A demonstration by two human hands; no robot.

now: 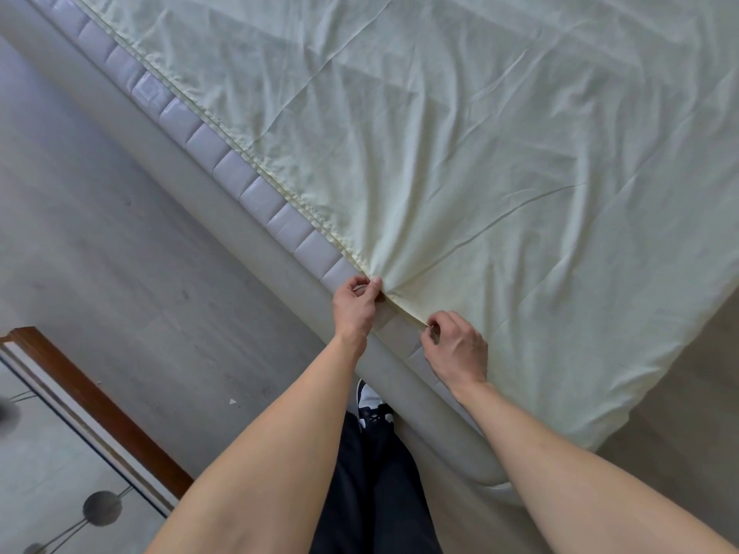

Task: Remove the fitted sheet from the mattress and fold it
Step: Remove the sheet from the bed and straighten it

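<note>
A pale yellow-green fitted sheet (460,153) covers the top of the mattress, wrinkled, with creases fanning out from where I hold it. Its gathered elastic hem runs along the mattress edge, leaving the quilted grey mattress side (236,173) bare. My left hand (356,305) pinches the hem between thumb and fingers at the near edge. A short way to the right, my right hand (456,347) pinches the same hem. The sheet is bunched between both hands.
A padded light-grey bed frame (224,225) runs diagonally below the mattress. Grey wood-look floor (100,233) lies to the left. A brown-framed mirror (80,425) leans at the lower left. My dark trousers and a shoe (372,409) stand against the frame.
</note>
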